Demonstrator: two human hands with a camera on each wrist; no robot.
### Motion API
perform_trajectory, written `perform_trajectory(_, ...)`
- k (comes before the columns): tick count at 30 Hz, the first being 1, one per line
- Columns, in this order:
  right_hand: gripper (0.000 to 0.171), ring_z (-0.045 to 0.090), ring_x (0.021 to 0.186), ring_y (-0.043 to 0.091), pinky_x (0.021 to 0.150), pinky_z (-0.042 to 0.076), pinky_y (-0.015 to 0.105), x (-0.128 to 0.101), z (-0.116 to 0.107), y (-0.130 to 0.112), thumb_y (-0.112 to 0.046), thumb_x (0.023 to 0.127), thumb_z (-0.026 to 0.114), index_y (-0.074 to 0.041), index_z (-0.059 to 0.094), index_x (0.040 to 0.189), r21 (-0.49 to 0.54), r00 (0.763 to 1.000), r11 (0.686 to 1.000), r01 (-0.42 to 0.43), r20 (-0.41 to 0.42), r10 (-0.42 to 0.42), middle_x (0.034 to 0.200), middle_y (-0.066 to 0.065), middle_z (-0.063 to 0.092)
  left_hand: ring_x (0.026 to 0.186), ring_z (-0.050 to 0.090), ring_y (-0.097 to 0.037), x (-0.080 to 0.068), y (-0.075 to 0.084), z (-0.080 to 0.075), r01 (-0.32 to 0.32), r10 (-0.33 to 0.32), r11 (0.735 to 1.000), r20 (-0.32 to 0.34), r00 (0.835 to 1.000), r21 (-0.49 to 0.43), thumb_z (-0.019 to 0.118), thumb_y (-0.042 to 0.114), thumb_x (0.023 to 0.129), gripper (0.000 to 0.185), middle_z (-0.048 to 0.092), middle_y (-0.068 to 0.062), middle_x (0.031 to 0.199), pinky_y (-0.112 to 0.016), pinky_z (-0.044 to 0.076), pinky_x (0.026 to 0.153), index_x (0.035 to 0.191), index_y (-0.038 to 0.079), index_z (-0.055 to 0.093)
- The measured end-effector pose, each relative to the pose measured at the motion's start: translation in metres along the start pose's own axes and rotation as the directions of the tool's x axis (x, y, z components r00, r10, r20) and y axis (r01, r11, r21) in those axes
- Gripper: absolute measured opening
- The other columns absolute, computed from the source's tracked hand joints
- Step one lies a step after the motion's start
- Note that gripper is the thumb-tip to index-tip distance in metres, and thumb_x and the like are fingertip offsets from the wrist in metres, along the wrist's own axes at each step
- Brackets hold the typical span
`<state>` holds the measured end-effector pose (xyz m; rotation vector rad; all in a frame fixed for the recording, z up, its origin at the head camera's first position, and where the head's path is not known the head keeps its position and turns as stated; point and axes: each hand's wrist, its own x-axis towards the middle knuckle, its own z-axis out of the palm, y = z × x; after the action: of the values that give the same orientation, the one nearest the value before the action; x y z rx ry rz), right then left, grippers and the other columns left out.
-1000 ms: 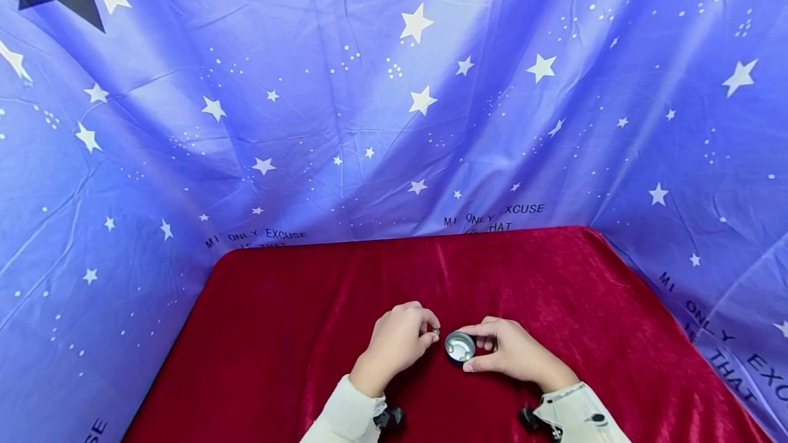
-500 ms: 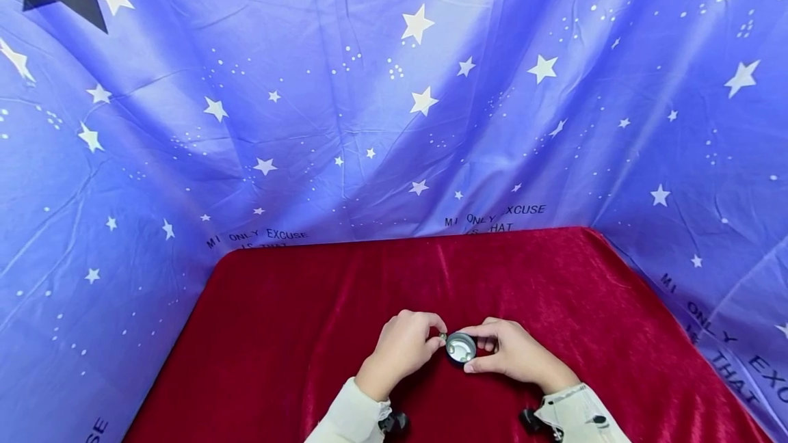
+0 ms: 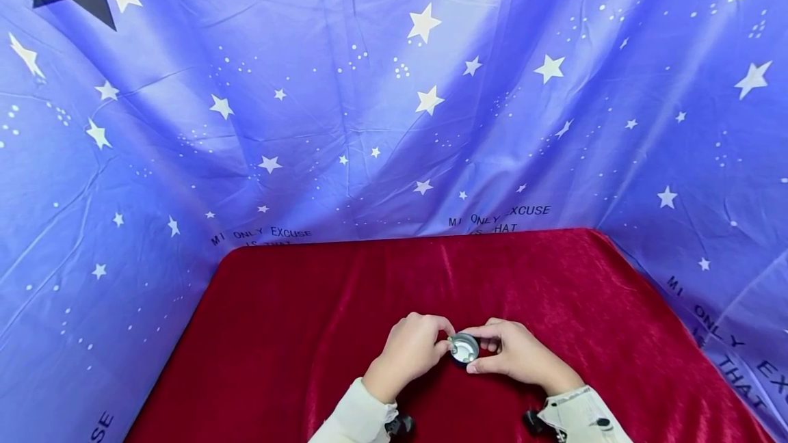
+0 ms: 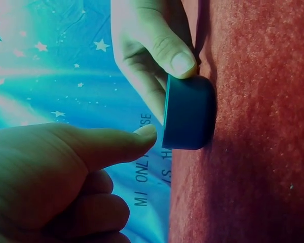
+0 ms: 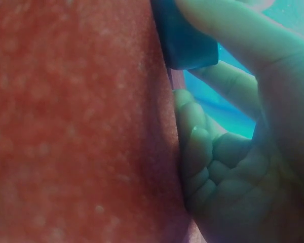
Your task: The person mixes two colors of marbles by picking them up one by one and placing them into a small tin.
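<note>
A small round container (image 3: 464,348), dark outside and pale silvery inside, rests on the red cloth in the head view. Inside it lie a few small shiny pieces (image 3: 470,359), too small to name. My right hand (image 3: 520,354) grips the container's right side between thumb and fingers. At the left rim, my left hand (image 3: 415,347) pinches a small shiny piece (image 3: 451,340) between thumb and index finger. The left wrist view shows the left thumb (image 4: 147,134) right by the container's open edge; the pinched piece is hidden there.
Red velvet-like cloth (image 3: 295,333) covers the table under both hands. Blue curtains (image 3: 345,87) with printed stars and lettering hang behind the table and along both sides. Dark wrist devices (image 3: 400,424) sit at the pale sleeve cuffs.
The left hand has moved right with the small shiny piece, from beside the container to its rim. The right hand keeps its grip on the container. The view has shifted slightly.
</note>
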<state>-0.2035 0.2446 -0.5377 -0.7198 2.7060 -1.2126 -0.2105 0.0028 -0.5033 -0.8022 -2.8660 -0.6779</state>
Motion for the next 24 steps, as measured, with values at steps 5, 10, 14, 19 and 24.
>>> perform_trajectory(5, 0.051, 0.058, 0.077, 0.007, 0.067, 0.05, 0.023, -0.0002, -0.0001, 0.0008, -0.046, 0.077, 0.09, -0.032, 0.075, 0.123, 0.008, 1.0, 1.0, -0.004, 0.001, 0.004, 0.088, -0.005, 0.061, 0.056, 0.048, -0.004, 0.0003, 0.0015, 0.0017, 0.0, 0.0, 1.0, 0.009, 1.0, -0.003, 0.085, 0.022, 0.085, 0.016, 0.064, 0.015, 0.067, -0.022, 0.041, 0.051, 0.1, 0.029, 0.081)
perform_trajectory(10, 0.051, 0.059, 0.078, 0.008, 0.067, 0.05, 0.023, -0.0005, -0.0002, 0.001, -0.045, 0.077, 0.09, -0.032, 0.075, 0.123, 0.025, 1.0, 1.0, -0.002, 0.0, 0.002, 0.089, -0.004, 0.062, 0.058, 0.049, -0.002, 0.0002, 0.0043, 0.0015, -0.007, 0.007, 1.0, 0.017, 1.0, -0.004, 0.085, 0.023, 0.086, 0.016, 0.069, 0.015, 0.073, -0.021, 0.042, 0.052, 0.1, 0.028, 0.081)
perform_trajectory(14, 0.05, 0.059, 0.079, 0.008, 0.068, 0.05, 0.023, -0.0008, 0.0001, 0.0013, -0.046, 0.076, 0.09, -0.033, 0.075, 0.122, 0.031, 1.0, 1.0, 0.0, -0.008, 0.0, 0.089, -0.005, 0.062, 0.059, 0.049, -0.002, -0.0005, 0.0056, 0.0032, -0.017, 0.017, 1.0, 0.02, 1.0, 0.004, 0.085, 0.023, 0.086, 0.015, 0.071, 0.014, 0.076, -0.02, 0.042, 0.053, 0.1, 0.028, 0.081)
perform_trajectory(19, 0.051, 0.058, 0.079, 0.008, 0.068, 0.05, 0.022, -0.0013, 0.0008, 0.002, -0.047, 0.075, 0.09, -0.034, 0.076, 0.122, 0.033, 1.0, 0.999, -0.006, -0.009, 0.006, 0.09, -0.006, 0.062, 0.058, 0.049, -0.001, -0.0014, 0.0059, 0.0058, -0.024, 0.024, 1.0, 0.016, 1.0, 0.002, 0.086, 0.022, 0.085, 0.016, 0.07, 0.014, 0.076, -0.02, 0.042, 0.052, 0.099, 0.029, 0.081)
perform_trajectory(24, 0.051, 0.058, 0.079, 0.007, 0.068, 0.05, 0.022, -0.0013, 0.0007, 0.0025, -0.047, 0.075, 0.09, -0.034, 0.075, 0.122, 0.03, 1.0, 1.0, -0.004, -0.011, 0.005, 0.09, -0.006, 0.062, 0.058, 0.048, -0.001, -0.0009, 0.0051, 0.0073, -0.026, 0.026, 1.0, 0.017, 1.0, 0.0, 0.085, 0.021, 0.085, 0.017, 0.071, 0.014, 0.076, -0.019, 0.041, 0.051, 0.099, 0.029, 0.081)
